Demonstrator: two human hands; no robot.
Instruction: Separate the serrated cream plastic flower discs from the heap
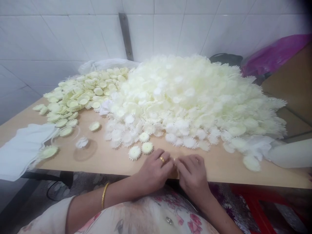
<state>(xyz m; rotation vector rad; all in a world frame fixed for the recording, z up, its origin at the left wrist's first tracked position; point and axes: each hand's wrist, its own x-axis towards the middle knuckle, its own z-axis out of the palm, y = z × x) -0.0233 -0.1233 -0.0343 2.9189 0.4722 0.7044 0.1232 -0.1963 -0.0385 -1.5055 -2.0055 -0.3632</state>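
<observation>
My left hand (156,169), wearing a ring, and my right hand (193,172) meet at the table's front edge. Both are closed, thumbs and fingertips pinched close together. A tiny pale bit shows between the fingertips, too small to name. Just beyond my left hand, pale round pieces with toothed rims (147,148) lie flat on the wooden table (112,164). Behind them rises a big heap of white, petal-edged discs (190,94). To its left spreads a smaller pile of yellowish, cupped flower-like pieces (85,97).
At the left edge lies a stack of white sheets (24,149). Near it is a crumpled white bit (82,142) with a clear round rim around it. A pale roll (292,152) lies at right, below a purple plastic bag (278,55). A red stool (258,208) stands underneath.
</observation>
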